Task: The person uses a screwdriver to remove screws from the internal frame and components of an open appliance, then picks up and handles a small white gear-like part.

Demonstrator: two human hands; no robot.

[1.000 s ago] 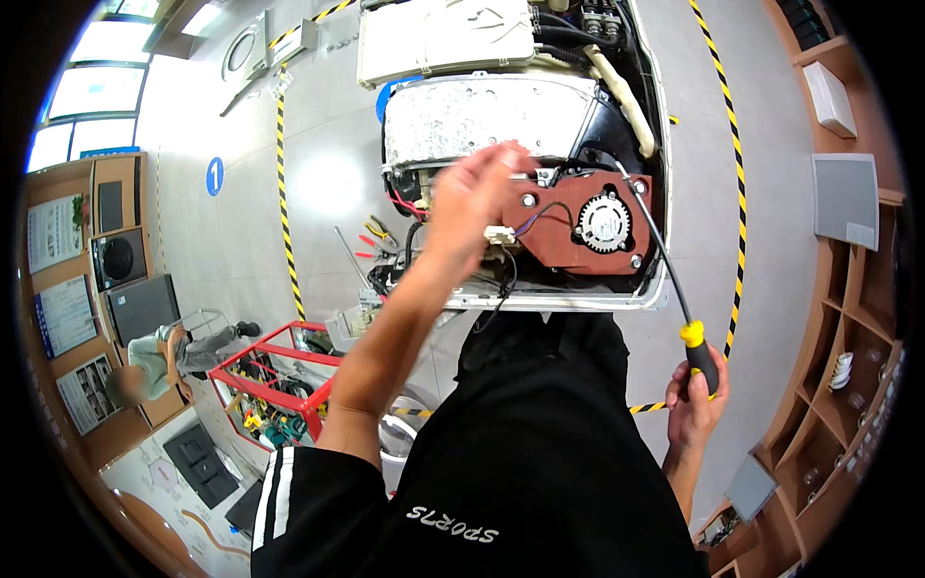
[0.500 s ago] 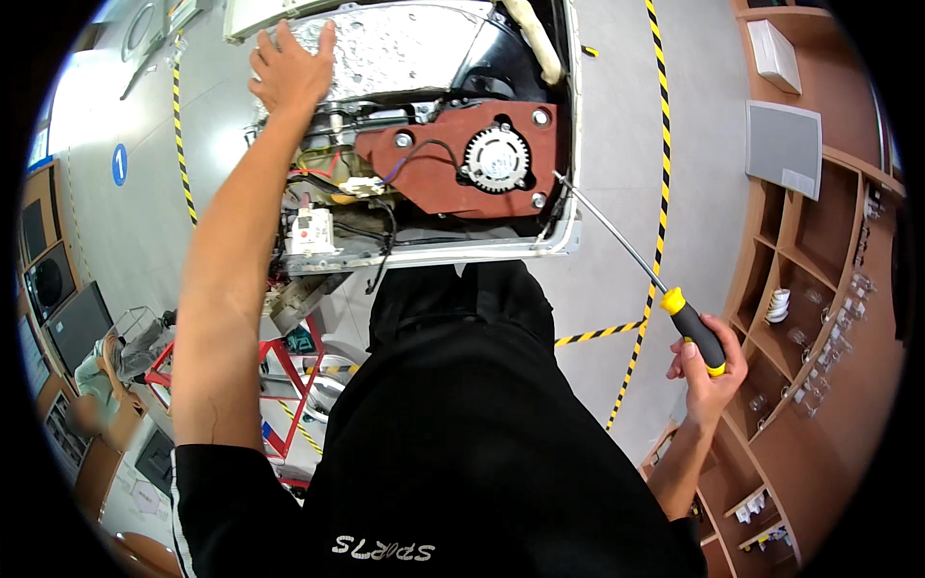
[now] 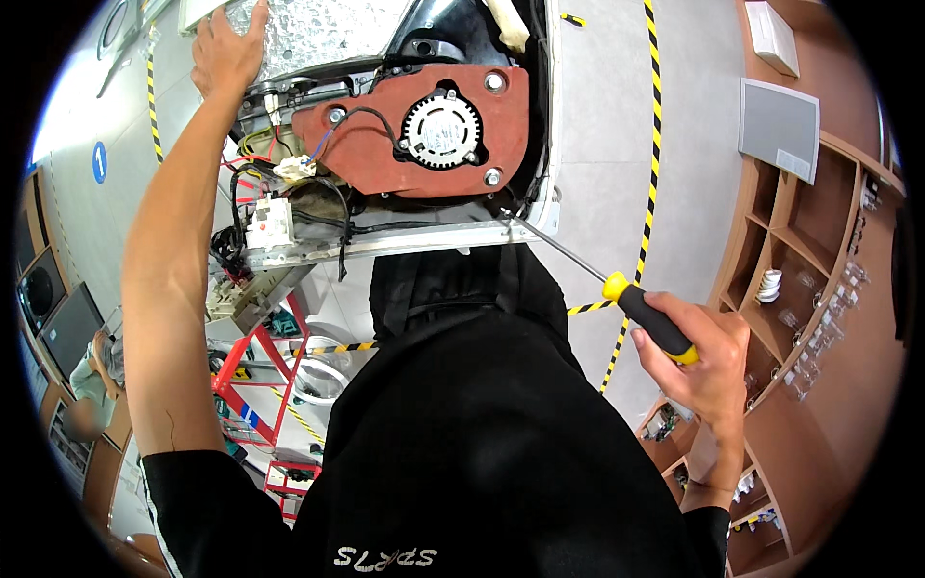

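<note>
My right hand [image 3: 701, 358] is closed round the black-and-yellow handle of a screwdriver [image 3: 647, 310]. The shaft slants up and left, its tip beside the near rim of an opened appliance [image 3: 424, 236], by dark wires at the near right corner; whether the tip touches anything I cannot tell. Left of it, a reddish-brown plate [image 3: 381, 169] carries a round white slotted motor [image 3: 441, 130] and silver bolts. My left hand [image 3: 226, 56] lies with fingers spread at the left edge of a crinkled silver sheet [image 3: 318, 37] on the appliance's far part.
A white connector block [image 3: 271, 223] and loose wires fill the appliance's near left corner. A red metal frame [image 3: 252, 385] stands below left. Brown shelving [image 3: 805, 226] lines the right. Yellow-black tape [image 3: 649, 164] runs along the floor. Another person [image 3: 92, 390] is far left.
The screwdriver tip has moved from the reddish-brown plate's right edge to the near rim, and my right hand has come closer. The appliance now appears farther left and up in view.
</note>
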